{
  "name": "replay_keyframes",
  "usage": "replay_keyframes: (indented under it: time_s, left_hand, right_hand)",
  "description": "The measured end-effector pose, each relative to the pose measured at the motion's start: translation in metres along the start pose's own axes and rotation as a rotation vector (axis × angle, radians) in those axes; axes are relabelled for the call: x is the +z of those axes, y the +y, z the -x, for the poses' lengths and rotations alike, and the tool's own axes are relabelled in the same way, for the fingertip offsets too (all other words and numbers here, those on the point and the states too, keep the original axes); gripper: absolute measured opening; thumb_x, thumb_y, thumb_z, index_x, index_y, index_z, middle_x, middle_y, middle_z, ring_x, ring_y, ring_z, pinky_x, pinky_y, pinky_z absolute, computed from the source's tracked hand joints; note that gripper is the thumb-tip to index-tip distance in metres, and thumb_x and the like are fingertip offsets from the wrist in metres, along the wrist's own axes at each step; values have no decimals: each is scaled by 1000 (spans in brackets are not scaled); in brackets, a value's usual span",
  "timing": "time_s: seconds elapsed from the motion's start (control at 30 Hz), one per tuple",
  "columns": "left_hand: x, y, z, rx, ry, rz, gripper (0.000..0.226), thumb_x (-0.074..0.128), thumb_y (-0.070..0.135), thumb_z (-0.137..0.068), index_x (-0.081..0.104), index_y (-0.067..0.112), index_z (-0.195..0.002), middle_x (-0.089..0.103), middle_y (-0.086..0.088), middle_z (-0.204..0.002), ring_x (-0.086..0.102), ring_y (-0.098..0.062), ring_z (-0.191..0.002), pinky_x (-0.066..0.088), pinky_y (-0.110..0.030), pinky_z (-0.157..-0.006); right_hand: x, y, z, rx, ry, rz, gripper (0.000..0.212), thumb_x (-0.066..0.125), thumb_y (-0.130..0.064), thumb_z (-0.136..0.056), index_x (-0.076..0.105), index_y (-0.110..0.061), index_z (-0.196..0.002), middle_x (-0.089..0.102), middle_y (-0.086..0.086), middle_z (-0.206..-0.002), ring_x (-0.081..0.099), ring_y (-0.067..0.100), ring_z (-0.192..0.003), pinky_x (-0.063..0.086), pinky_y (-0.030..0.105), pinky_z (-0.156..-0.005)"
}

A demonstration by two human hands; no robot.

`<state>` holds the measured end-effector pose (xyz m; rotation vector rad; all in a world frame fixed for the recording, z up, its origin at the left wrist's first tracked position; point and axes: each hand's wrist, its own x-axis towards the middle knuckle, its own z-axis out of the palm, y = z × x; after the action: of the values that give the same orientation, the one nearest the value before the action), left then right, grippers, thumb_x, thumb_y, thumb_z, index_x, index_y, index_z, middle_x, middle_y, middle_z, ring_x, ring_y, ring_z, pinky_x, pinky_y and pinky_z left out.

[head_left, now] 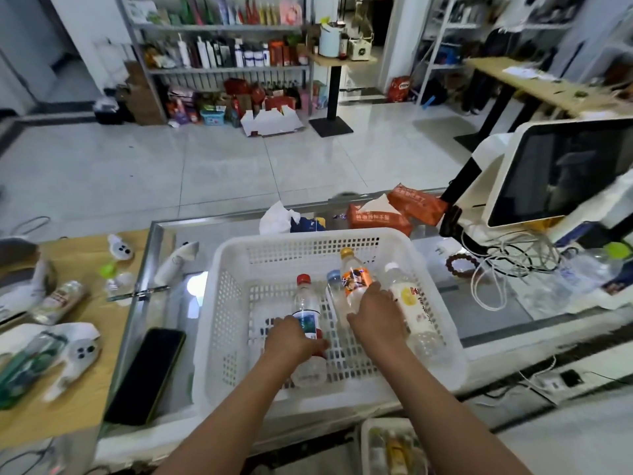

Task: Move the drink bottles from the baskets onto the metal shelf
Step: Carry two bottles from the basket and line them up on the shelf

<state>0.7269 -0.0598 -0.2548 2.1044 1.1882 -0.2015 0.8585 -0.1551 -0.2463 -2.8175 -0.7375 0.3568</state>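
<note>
I am making out printing on the orange tissue packs and bottle labels, but nothing is reading clearly.

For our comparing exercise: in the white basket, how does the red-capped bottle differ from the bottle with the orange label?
The red-capped bottle has a blue and white label; the orange-label bottle has a yellow cap. The left hand grips the red-capped bottle, the right hand the orange-label bottle. Both are clear plastic and lie in the white basket.
</note>
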Motion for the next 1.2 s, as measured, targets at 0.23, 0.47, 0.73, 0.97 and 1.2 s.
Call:
replay_keyframes:
  time_s: [0.23, 0.47, 0.73, 0.97, 1.2]
  left_hand:
    - [-24, -37, -12, -59, -12, 331, 52, 77, 29, -73, 55, 18, -118, 62, -1, -98, 64, -18, -80, 53, -29, -57]
    - [-11, -39, -3, -11, 173, -99, 47, 53, 55, -81, 60, 16, -107, 65, -2, -95, 61, -18, -78, 50, -27, -66]
    - [-17, -34, -11, -40, 62, -302, 79, 80, 58, -61, 54, 13, -120, 53, -4, -110, 58, -16, -88, 48, -24, -73]
    - [-40, -42, -7, -74, -42, -8, 48, 85, 34, -61, 54, 19, -94, 58, 4, -80, 60, -17, -73, 52, -24, -56]
    - [-50, -37, 0, 67, -13, 382, 38, 88, 34, -60, 67, 22, -90, 71, 1, -83, 67, -14, -71, 55, -29, -56]
  right_hand:
    - [-7, 3, 5, 35, -35, -192, 54, 68, -38, -81, 49, -8, -121, 62, 11, -112, 63, 32, -99, 52, 36, -76]
    - [-3, -6, 22, 80, -51, -427, 63, 70, -52, -82, 50, -13, -127, 64, 5, -118, 62, 27, -106, 46, 32, -77]
    - [7, -13, 30, 87, -68, -571, 56, 75, -50, -78, 51, -19, -120, 65, -1, -107, 63, 22, -95, 52, 36, -81]
    - [7, -17, 34, 111, -64, -756, 45, 80, -36, -75, 55, -23, -109, 68, -3, -99, 64, 15, -85, 52, 31, -71]
    - [-8, -24, 46, 161, 35, -1003, 38, 85, -24, -72, 67, -21, -105, 73, -4, -94, 71, 14, -84, 60, 42, -80]
